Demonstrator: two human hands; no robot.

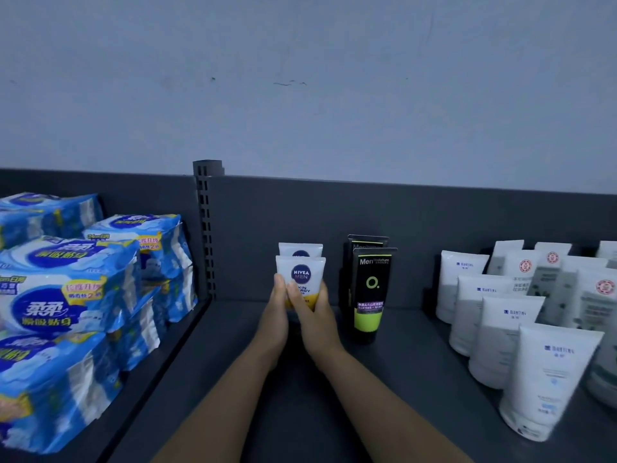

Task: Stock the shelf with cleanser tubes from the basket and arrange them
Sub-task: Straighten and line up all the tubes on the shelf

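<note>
A white and yellow Nivea Men cleanser tube (301, 274) stands upright near the back of the dark shelf (400, 369). My left hand (275, 315) and my right hand (315, 320) both clasp its lower half from either side. A second Nivea tube (300, 249) stands right behind it. To the right, two black and green Men tubes (370, 289) stand one behind the other, apart from my hands. The basket is not in view.
Stacked blue and white wrapped packs (66, 295) fill the shelf bay at left, past a slotted upright post (204, 228). Rows of white tubes (494, 325) and grey-white tubes (567, 289) stand at the right. The shelf back panel (434, 222) is close behind.
</note>
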